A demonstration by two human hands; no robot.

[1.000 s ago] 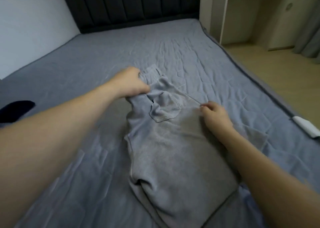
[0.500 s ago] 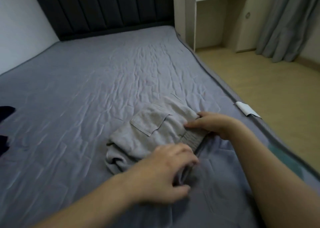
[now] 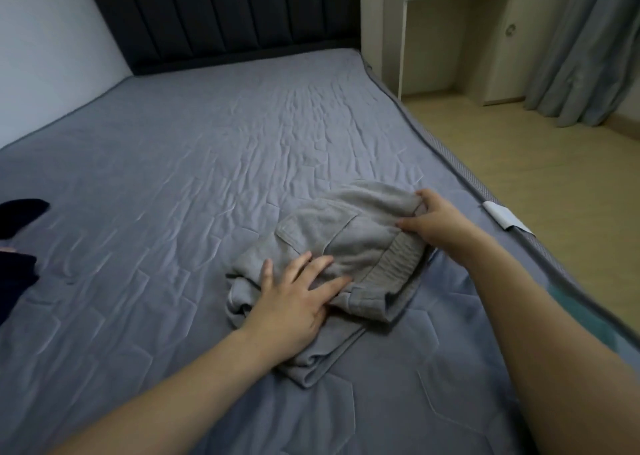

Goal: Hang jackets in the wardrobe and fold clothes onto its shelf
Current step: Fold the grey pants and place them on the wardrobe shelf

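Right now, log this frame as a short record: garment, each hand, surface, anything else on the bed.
garment: grey trousers, folded into a compact bundle
left hand: flat, fingers spread, pressing the bundle
right hand: fingers curled on the far edge
surface: grey quilted bed
other: dark clothes at left edge

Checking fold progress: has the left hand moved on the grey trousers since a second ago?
Yes. The left hand has left the waistband end and now presses flat on the near side of the folded grey trousers, closer to the person.
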